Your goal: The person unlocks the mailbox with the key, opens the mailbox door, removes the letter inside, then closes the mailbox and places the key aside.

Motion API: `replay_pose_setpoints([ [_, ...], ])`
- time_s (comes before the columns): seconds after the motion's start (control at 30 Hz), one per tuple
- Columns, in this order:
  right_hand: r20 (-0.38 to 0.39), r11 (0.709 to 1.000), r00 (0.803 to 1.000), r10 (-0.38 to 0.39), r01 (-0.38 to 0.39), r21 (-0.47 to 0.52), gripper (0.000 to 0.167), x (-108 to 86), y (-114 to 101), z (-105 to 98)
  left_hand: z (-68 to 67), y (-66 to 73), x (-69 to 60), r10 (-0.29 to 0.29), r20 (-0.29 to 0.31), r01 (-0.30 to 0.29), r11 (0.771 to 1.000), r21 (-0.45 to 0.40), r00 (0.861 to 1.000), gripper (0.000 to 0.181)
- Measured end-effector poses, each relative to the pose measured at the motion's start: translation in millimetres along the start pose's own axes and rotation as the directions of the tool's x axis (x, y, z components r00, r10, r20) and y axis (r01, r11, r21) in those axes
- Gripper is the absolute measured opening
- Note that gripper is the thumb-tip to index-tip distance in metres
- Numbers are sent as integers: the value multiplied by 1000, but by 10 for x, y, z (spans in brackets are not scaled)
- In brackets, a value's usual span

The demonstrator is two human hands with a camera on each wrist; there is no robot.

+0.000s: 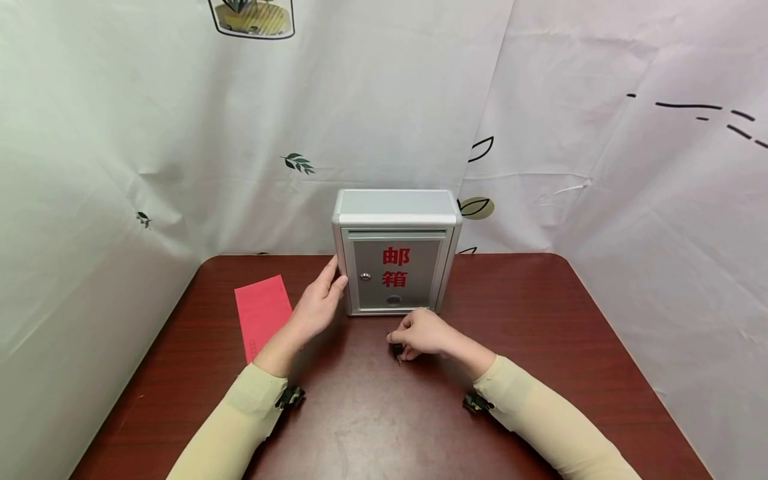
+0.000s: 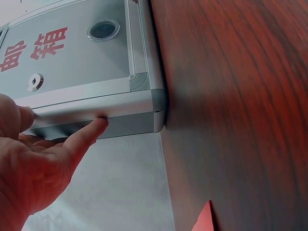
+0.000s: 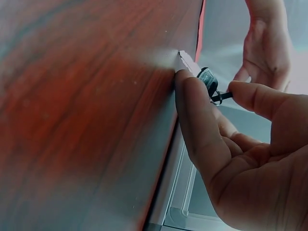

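Note:
A silver metal mailbox [image 1: 423, 267] with red lettering stands upright on the table. Its keyhole lock [image 2: 35, 82] is on the left part of the front door, which is closed. My left hand [image 1: 316, 308] rests against the left side of the box, fingers extended along it; in the left wrist view a fingertip touches the silver edge. In front of the box, low over the table, my right hand [image 1: 425, 332] pinches a black-headed key [image 3: 208, 81] between thumb and fingers. Its metal blade points away from the palm, and a small ring shows at its head.
A red envelope [image 1: 264, 313] lies on the brown wooden table [image 1: 540, 347], left of the mailbox and partly behind the left forearm. White printed cloth [image 1: 384, 100] hangs behind the table and along both sides.

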State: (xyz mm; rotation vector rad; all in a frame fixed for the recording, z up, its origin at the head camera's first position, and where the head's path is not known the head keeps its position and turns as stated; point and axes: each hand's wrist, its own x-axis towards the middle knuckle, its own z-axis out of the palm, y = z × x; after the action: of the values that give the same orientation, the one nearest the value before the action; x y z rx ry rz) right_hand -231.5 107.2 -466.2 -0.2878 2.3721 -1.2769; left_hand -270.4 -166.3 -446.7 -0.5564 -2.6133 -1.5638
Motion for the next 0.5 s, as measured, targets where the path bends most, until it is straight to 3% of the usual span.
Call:
replay_pose_setpoints([
  [0.27, 0, 992, 1000, -19, 19, -125, 25, -1, -25, -9, 6, 7, 0, 25, -12, -25, 1000, 5, 1000, 65],
  [0.5, -26, 960, 997, -67, 57, -274, 28, 1, -54, 1, 9, 2, 4, 14, -13, -14, 1000, 10, 1000, 65],
])
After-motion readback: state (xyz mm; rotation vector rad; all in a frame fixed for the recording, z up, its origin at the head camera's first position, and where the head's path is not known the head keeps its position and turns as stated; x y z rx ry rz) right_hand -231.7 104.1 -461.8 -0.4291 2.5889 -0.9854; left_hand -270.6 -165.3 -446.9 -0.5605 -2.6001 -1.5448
